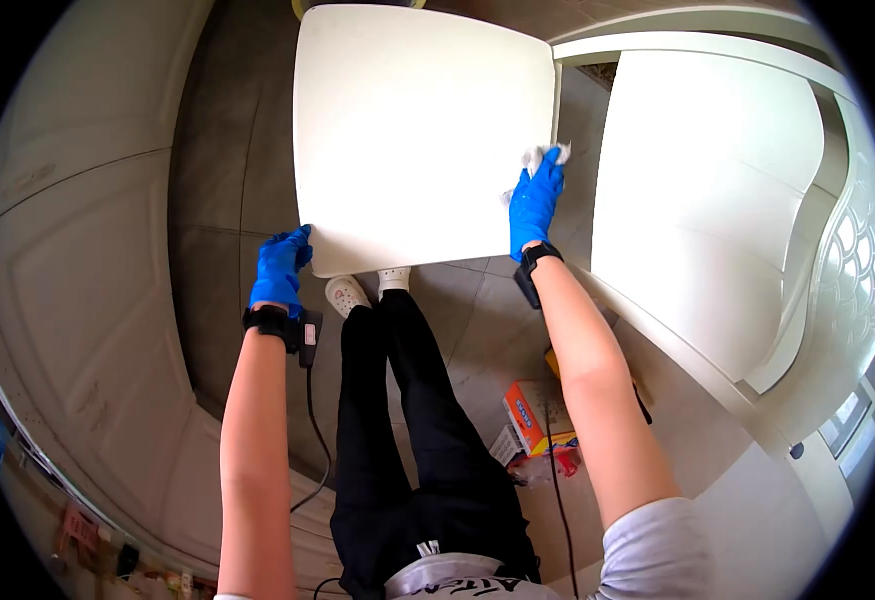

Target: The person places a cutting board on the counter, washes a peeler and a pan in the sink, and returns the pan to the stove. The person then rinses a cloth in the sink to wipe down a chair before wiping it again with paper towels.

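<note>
A flat white chair seat with rounded corners lies in front of me, above the floor. My left hand, in a blue glove, is closed at its near left corner, fingertips on the edge. A crumpled white cloth is in my right hand, also blue-gloved. That hand is closed around the cloth, at the right edge of the seat. Part of the cloth sticks out past the fingers; the rest is hidden under them.
A larger white piece of furniture with a curved, patterned side stands to the right. White panelled doors run along the left. An orange and white box sits on the grey tiled floor. Dark cables hang from both wrist straps.
</note>
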A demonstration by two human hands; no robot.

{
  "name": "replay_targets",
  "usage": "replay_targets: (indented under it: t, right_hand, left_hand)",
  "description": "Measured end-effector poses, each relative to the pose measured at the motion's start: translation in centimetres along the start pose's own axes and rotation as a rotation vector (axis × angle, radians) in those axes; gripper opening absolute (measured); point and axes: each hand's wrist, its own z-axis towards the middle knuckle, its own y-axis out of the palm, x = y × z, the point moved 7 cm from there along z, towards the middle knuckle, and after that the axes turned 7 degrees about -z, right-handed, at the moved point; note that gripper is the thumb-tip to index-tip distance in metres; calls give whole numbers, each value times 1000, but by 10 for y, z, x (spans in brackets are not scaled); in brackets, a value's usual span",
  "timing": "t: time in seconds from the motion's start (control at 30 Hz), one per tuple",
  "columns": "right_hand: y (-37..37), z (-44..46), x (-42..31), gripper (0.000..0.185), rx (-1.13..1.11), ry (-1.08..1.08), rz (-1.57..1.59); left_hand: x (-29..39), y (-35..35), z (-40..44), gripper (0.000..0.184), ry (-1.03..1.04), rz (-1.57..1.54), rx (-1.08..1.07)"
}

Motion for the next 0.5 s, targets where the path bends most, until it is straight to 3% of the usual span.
replay_targets:
  t: [0.03, 0.07, 0.1, 0.13, 0.17, 0.2, 0.23, 0.27, 0.3, 0.33, 0.37, 0.47, 0.5]
  right_hand:
    - [2, -12, 17, 59, 77, 50, -136]
    - [-15, -24, 11, 45, 28, 501, 513]
    - [47, -24, 84, 38, -56, 569, 681]
    - [20, -32, 72, 38, -94, 802, 686]
    - [110, -21, 185, 34, -160, 770, 1058]
    - [80, -29, 156, 47, -5, 915, 1136]
    - [58, -21, 134, 52, -63, 847, 1133]
    - [43, -16, 107, 51, -176, 851, 995]
    - [-13, -23, 19, 46, -138, 750, 1081]
    - [17, -8, 26, 39, -209, 653, 1058]
    - [-18, -26, -7, 34, -233, 712, 1015]
    - [18, -58, -45, 35, -200, 106, 897]
    - [12, -89, -74, 39, -612, 386, 892]
  left_hand:
    - [-5, 2, 1, 15, -65, -65, -22]
    - [-2, 3, 6, 15, -45, -75, -15]
    - [-3, 5, 10, 16, -7, -8, -53]
    - [-8, 1, 15, 18, 31, 67, -81]
    - [-31, -1, 36, 19, 72, 65, -106]
    - [-40, -4, 50, 21, 118, 66, -120]
    - [12, 5, -8, 20, 157, 165, -85]
    - [31, 4, -43, 19, 189, 49, -111]
    - [17, -1, -40, 21, 187, -98, -46]
    - [43, -5, -47, 20, 205, -180, -178]
    - [22, -6, -53, 15, 104, -166, -144]
    - [-23, -18, -107, 21, -58, -138, -202]
    - [-20, -20, -132, 22, -80, -237, -216]
